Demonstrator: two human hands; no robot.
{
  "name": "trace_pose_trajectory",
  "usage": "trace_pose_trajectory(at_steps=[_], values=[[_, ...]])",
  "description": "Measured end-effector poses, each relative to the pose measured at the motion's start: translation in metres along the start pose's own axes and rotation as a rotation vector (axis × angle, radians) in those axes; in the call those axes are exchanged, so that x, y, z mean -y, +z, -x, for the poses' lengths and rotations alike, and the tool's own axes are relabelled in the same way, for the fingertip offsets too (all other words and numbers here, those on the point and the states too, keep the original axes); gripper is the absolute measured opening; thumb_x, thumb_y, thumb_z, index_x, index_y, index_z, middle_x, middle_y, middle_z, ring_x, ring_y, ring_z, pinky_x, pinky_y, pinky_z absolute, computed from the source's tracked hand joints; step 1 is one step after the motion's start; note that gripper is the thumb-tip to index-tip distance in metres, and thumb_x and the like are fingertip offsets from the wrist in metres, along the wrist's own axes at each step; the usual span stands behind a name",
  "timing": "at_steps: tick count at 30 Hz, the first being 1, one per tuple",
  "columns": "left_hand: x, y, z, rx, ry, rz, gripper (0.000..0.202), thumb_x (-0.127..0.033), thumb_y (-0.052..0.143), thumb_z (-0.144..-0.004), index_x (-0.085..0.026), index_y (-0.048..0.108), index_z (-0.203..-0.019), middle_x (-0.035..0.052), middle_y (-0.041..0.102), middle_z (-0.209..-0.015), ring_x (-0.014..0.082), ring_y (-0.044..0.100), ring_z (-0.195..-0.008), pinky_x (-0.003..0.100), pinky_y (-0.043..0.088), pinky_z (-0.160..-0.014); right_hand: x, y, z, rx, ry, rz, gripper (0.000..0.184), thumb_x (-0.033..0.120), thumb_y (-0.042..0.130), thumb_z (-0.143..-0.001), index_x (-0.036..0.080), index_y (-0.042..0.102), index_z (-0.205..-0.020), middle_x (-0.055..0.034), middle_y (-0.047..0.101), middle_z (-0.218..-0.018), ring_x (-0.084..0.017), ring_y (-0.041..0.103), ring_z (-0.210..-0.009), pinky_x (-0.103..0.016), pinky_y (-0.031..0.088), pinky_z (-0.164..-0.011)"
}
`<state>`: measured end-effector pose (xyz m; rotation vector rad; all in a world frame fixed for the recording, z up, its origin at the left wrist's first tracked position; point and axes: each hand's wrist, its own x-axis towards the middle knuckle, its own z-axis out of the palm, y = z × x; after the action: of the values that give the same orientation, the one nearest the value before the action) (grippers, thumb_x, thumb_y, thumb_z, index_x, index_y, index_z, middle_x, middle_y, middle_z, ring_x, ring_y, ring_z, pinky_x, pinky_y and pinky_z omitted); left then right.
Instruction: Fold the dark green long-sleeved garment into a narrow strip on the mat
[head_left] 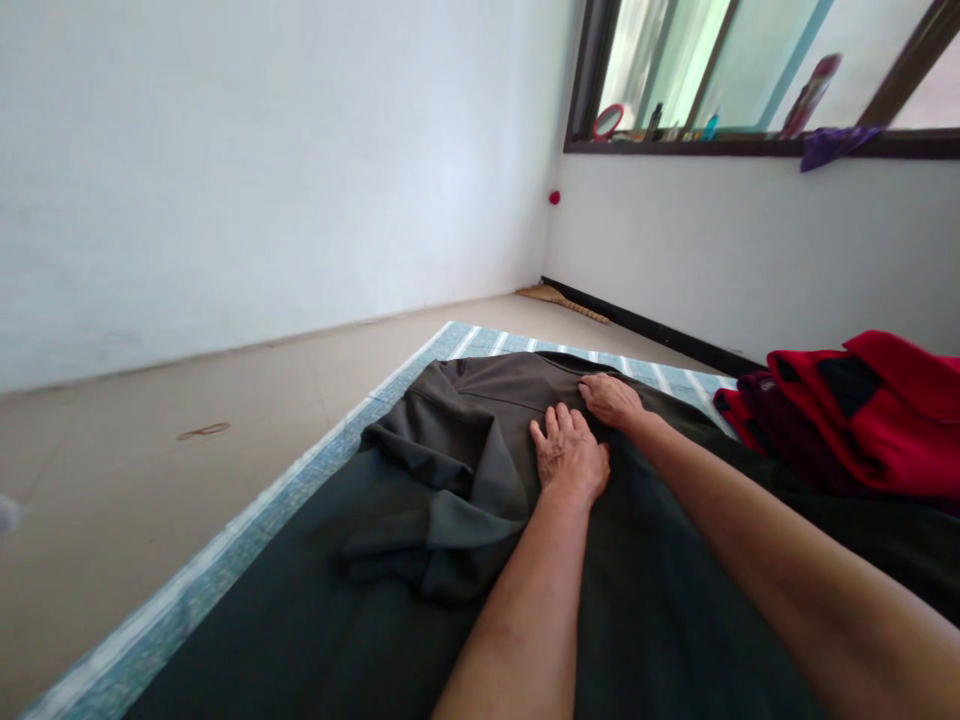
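Observation:
A dark grey-green garment (pixel 491 395) with a long sleeve (pixel 442 540) lies spread in front of me, the sleeve folded over its left part in loose creases. My left hand (pixel 570 455) rests palm down on the cloth with its fingers spread. Just beyond it and to the right, my right hand (pixel 611 400) lies on the garment near its far edge, fingers loosely bent and pointing left. Its palm and the cloth under it are hidden.
The garment lies on a blue-and-white striped mat (pixel 225 550). Folded red and maroon clothes (pixel 892 410) are stacked at the right. A brown loop (pixel 203 431) is on the floor at left; a straw broom (pixel 562 298) lies by the wall corner.

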<state>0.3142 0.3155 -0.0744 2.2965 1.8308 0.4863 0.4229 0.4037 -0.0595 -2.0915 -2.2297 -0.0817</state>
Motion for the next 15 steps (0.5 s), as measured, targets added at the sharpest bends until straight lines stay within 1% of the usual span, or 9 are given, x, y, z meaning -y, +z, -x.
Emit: trace_pose_trajectory(at_steps=[2,4,6,8,10,12,15], values=[[0.000,0.001,0.000,-0.006,0.001,0.005,0.062,-0.041,0.051,-0.087,-0.008,0.040,-0.138,0.0172,0.035,-0.148,0.0300,0.027,-0.138,0.052,0.019,-0.113,-0.002,0.002,-0.004,0.013,-0.010,0.009,0.035,0.031,0.032,-0.097,0.021,0.065,-0.104,-0.0096,0.065,-0.112,-0.021,0.060,-0.103,-0.028,0.041,-0.087],[0.000,0.001,0.000,-0.010,0.003,0.007,0.062,-0.041,0.051,-0.087,-0.008,0.040,-0.138,0.0173,0.035,-0.148,0.0303,0.026,-0.138,0.053,0.019,-0.113,-0.004,0.000,-0.007,0.019,-0.010,0.026,0.036,0.032,0.033,-0.097,0.021,0.067,-0.101,-0.0095,0.067,-0.108,-0.022,0.061,-0.100,-0.028,0.043,-0.084],[-0.001,0.001,0.000,-0.008,0.002,0.003,0.062,-0.042,0.050,-0.087,-0.008,0.040,-0.138,0.0173,0.034,-0.149,0.0308,0.026,-0.138,0.053,0.019,-0.112,-0.005,-0.003,-0.010,0.003,0.006,0.052,0.038,0.029,0.031,-0.096,0.020,0.068,-0.100,-0.0113,0.067,-0.106,-0.024,0.061,-0.100,-0.030,0.044,-0.082],[-0.001,0.000,0.000,0.002,-0.004,-0.003,0.062,-0.044,0.049,-0.088,-0.008,0.040,-0.138,0.0166,0.033,-0.149,0.0306,0.025,-0.138,0.053,0.019,-0.112,-0.004,-0.007,-0.015,-0.033,0.022,0.081,0.039,0.024,0.030,-0.095,0.018,0.067,-0.105,-0.0141,0.063,-0.112,-0.026,0.057,-0.106,-0.033,0.043,-0.085],[-0.002,0.000,0.001,0.013,-0.012,-0.009,0.062,-0.045,0.049,-0.088,-0.009,0.041,-0.138,0.0156,0.033,-0.150,0.0300,0.025,-0.139,0.053,0.019,-0.113,-0.003,-0.009,-0.023,-0.050,0.013,0.104,0.037,0.021,0.033,-0.094,0.018,0.066,-0.110,-0.0146,0.057,-0.122,-0.027,0.051,-0.115,-0.035,0.041,-0.090],[-0.002,0.001,0.001,0.015,-0.012,-0.011,0.062,-0.046,0.049,-0.088,-0.009,0.041,-0.137,0.0152,0.033,-0.150,0.0295,0.025,-0.139,0.052,0.019,-0.113,-0.001,-0.008,-0.031,-0.025,-0.009,0.117,0.033,0.022,0.039,-0.092,0.018,0.067,-0.108,-0.0135,0.053,-0.128,-0.028,0.046,-0.120,-0.036,0.039,-0.093],[-0.002,0.002,0.002,0.001,-0.007,-0.006,0.063,-0.046,0.050,-0.087,-0.009,0.041,-0.137,0.0156,0.033,-0.149,0.0298,0.025,-0.139,0.053,0.019,-0.113,0.001,-0.004,-0.042,0.051,-0.013,0.131,0.031,0.024,0.043,-0.090,0.016,0.069,-0.104,-0.0144,0.055,-0.127,-0.028,0.048,-0.119,-0.034,0.041,-0.091]])
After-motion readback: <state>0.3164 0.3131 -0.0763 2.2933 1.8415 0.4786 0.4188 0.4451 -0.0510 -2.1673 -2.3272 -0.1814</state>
